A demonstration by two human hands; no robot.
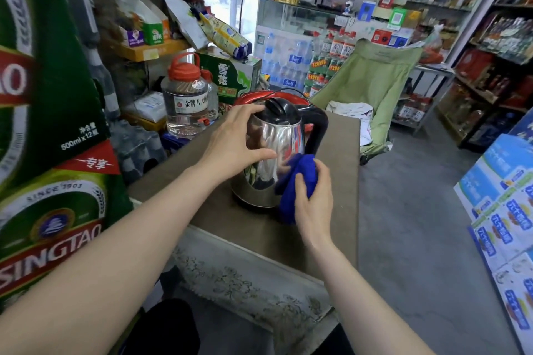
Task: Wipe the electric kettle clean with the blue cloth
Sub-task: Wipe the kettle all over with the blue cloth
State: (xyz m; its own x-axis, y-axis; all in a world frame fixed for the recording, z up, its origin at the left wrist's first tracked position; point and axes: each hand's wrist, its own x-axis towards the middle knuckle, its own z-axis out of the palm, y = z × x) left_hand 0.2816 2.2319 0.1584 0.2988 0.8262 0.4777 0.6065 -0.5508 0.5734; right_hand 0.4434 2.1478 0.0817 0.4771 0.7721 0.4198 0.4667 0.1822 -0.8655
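While kettle [274, 153] stands upright on table [340, 210], left hand [233, 141] is spread wide round its upper body; cloth [297, 179] is bunched in right hand [314, 199], pressed low on steel. Risks judged: kettle tipped by hard sideways rub; smears left under fingers.

1. we see the electric kettle [272, 150] standing upright on the brown tabletop [340, 153], its polished steel body mirroring the room around it.
2. we note its black lid is shut, and its black handle curves down the side facing away from us, to the right.
3. we find the blue cloth [298, 179] bunched into a thick wad, pressed against the kettle's lower right side.
4. we see the cloth's lower end trailing down to touch the tabletop just beside the kettle's base.
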